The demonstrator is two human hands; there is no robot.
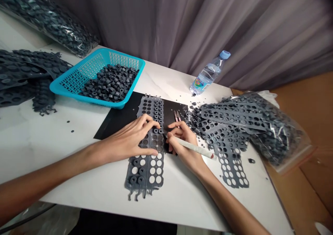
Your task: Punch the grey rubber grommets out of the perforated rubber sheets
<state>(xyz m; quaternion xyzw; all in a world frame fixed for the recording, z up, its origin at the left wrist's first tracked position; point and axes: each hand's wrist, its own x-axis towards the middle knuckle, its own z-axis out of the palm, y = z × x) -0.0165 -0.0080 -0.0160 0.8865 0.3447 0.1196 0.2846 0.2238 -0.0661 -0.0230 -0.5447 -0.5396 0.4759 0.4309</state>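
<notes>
A dark grey rubber sheet [148, 184] with rows of round holes and small ring-shaped parts lies lengthwise in front of me, its far part over a black mat [114, 124]. My left hand [137, 134] rests on the sheet with thumb and fingers spread, fingertips beside the rings. In my right hand [183, 139] is a white pen-like tool [194, 147] with a reddish back end, gripped like a pen. Its dark tip is at the sheet's right edge. Small pointed snips [177, 116] show just beyond my right fingers, partly hidden by them.
A blue basket [101, 105] holds many loose black rings. Behind it lies a full plastic bag [65, 30]; more sheets [23, 72] are at left. To the right are punched sheets [231, 124], a clear bag [281, 141], scattered scraps and a water bottle [208, 75].
</notes>
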